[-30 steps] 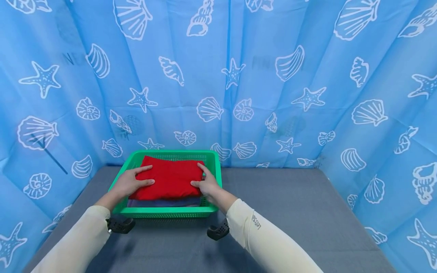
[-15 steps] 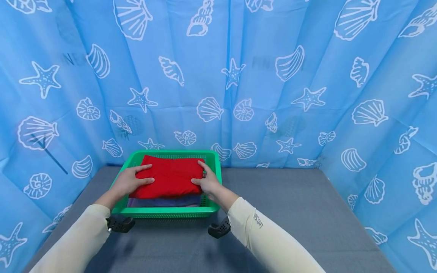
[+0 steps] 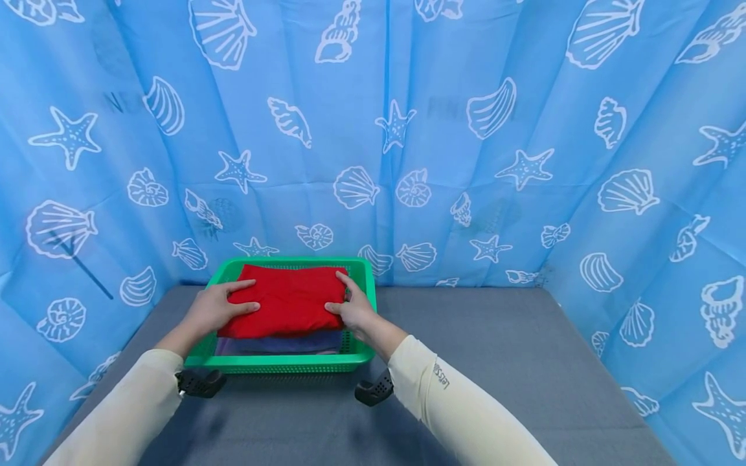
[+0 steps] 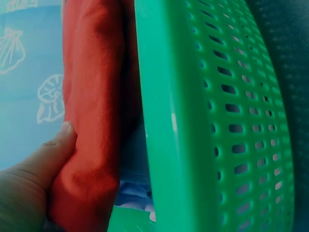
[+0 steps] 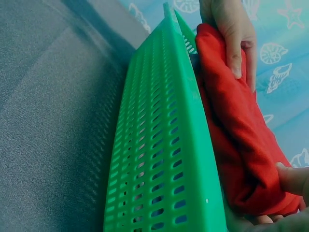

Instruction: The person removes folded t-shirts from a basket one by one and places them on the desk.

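A folded red cloth [image 3: 285,299] lies between my two hands within the outline of the green perforated basket [image 3: 278,364]. My left hand [image 3: 210,310] grips its left end, thumb on top and the fingers further back. On the opposite end, my right hand [image 3: 360,315] holds the cloth with its thumb on top; the right wrist view shows fingertips [image 5: 263,219] beneath. Part of the cloth stands above the basket's rim [image 4: 164,116] in the left wrist view. Under it, folded purple-blue fabric [image 3: 280,344] shows in the basket. Whether the red cloth touches that fabric is hidden.
The basket stands on a grey cloth-covered table [image 3: 466,362], towards its back left. Behind and on both sides hangs a blue curtain [image 3: 431,142] with white shells and starfish. Black wrist devices [image 3: 374,389] sit under both forearms, close to the basket's front.
The red cloth's near edge has shifted slightly up and back, so more purple-blue fabric shows below it. Both hands keep their hold. The head view has shifted a little.
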### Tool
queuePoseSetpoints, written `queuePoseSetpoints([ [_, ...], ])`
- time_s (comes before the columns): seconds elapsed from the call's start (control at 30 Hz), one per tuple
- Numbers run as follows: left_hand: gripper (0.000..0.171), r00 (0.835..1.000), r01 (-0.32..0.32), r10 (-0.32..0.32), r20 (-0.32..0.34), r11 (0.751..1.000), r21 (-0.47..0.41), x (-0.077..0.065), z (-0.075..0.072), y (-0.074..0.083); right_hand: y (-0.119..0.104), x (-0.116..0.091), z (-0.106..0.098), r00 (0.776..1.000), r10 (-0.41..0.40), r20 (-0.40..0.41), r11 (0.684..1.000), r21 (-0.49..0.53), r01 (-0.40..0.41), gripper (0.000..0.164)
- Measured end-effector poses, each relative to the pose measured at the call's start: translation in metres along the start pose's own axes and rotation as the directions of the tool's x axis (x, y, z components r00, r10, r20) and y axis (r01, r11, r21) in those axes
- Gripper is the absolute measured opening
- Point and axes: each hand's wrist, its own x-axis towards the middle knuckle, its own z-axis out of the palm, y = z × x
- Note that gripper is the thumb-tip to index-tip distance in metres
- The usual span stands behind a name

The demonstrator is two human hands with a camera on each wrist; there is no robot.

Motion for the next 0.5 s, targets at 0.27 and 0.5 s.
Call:
queuePoseSetpoints([
  [0.27,0.073,1.0,-0.008,0.008,-0.016,1.0,0.014,-0.0022,-0.0034,0.0007,-0.0018,-0.0009,-0.0003,1.0,-0.009,-0.002,1.0,-0.015,0.009,0.073],
  [0.5,0.074,0.999,-0.007,0.008,-0.046,1.0,0.023,-0.0004,-0.007,0.0036,-0.0044,-0.0004,-0.0019,1.0,-0.011,-0.001,1.0,-0.006,0.011,0.073],
])
